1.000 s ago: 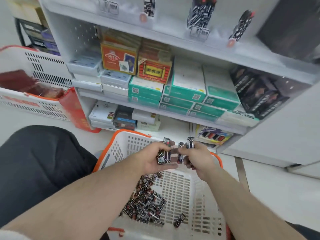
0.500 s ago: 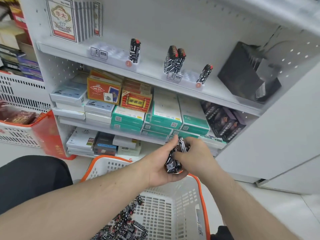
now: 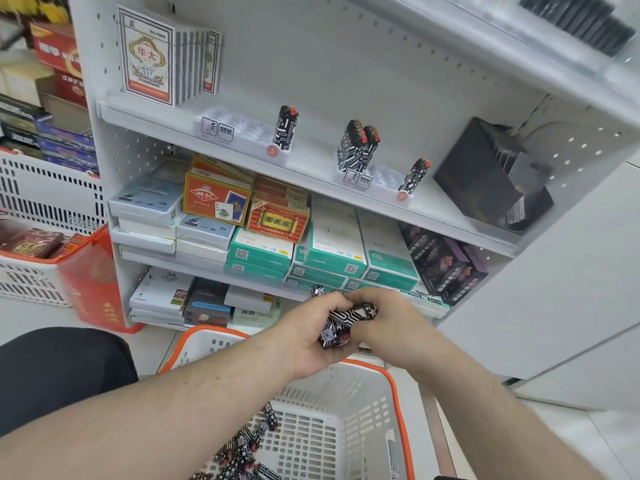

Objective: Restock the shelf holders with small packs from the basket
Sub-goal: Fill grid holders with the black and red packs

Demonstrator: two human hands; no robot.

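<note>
Perforated white plastic basket [image 3: 349,441] with orange rim — glossy patterned packs [image 3: 341,322], matt white shelf [image 3: 311,168].

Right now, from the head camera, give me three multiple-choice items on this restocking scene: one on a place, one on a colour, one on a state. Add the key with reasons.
1. Where do the loose small packs lie?
A. in the basket
B. on the floor
C. on the top shelf

2. What colour is the rim of the basket?
A. blue
B. orange
C. green

3. What is the left hand doing?
A. lying flat on the shelf
B. hanging idle
C. gripping a bunch of packs

Key:
1 A, they are piled on the white slotted floor of the basket.
2 B, an orange band runs round its top edge.
3 C, its fingers curl round the held packs, which the right hand also pinches, below the holders.
</note>
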